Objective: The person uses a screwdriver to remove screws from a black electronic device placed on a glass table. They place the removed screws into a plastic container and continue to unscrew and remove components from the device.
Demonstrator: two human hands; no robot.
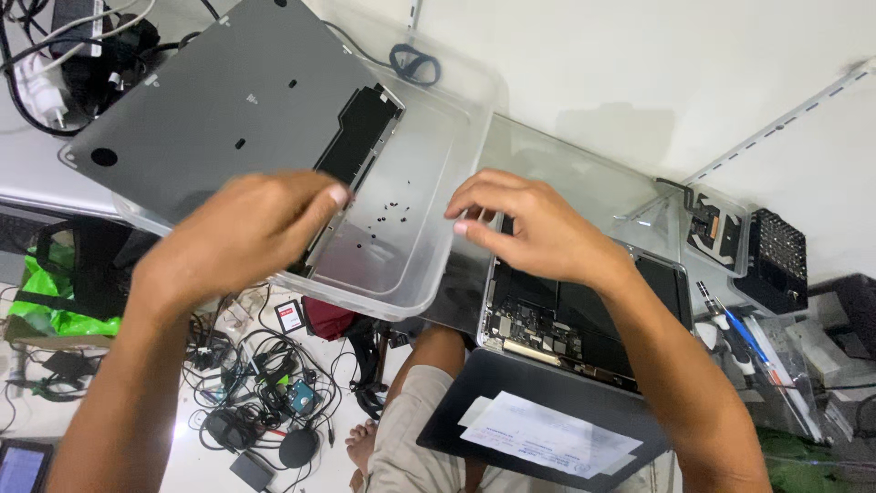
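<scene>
My left hand (pixel 242 233) hovers over the near left part of a clear plastic tray (pixel 415 274), fingertips by the edge of a grey laptop bottom cover (pixel 219 100) that lies across the tray. Several tiny black screws (pixel 388 212) lie loose on the tray's floor. My right hand (pixel 534 228) is held above the top edge of an opened laptop (pixel 557 333) with its circuit board showing, fingers curled and pinched near the tray's right rim; whether it holds a screw I cannot tell.
A dark sleeve with a white paper (pixel 538 431) lies in front of the laptop. A small clear box with parts (pixel 716 228), a black perforated block (pixel 776 256) and pens (pixel 748 338) sit right. Cables and small devices (pixel 260 393) cover the floor below.
</scene>
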